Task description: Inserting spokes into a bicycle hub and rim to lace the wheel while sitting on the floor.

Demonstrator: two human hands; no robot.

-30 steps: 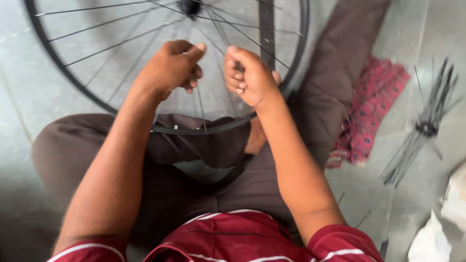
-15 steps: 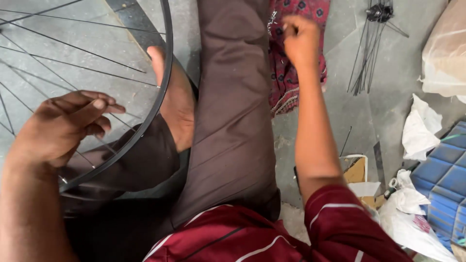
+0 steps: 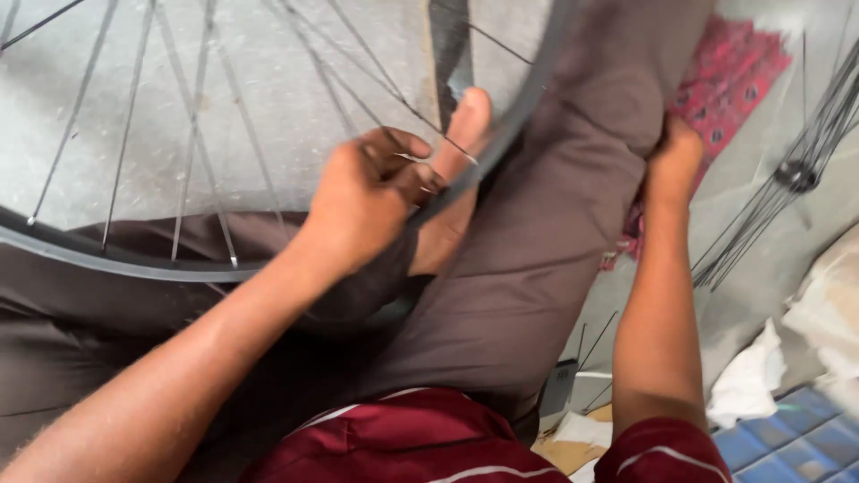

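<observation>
Your right hand point(image 3: 673, 159) has dropped from the far cloth to the red cloth point(image 3: 729, 89) beside your knee, grip hidden, while your left hand point(image 3: 371, 201) pinches a spoke point(image 3: 429, 134) at the wheel rim point(image 3: 501, 143) across your lap, which could slip if you look away.

The bicycle wheel point(image 3: 268, 134) is running off the top and left edges so its hub is out of sight, the right hand's point(image 3: 673, 161) fingers are disappearing behind the brown trouser leg point(image 3: 555, 224), and motion is blurring the loose spokes point(image 3: 787, 170).
</observation>
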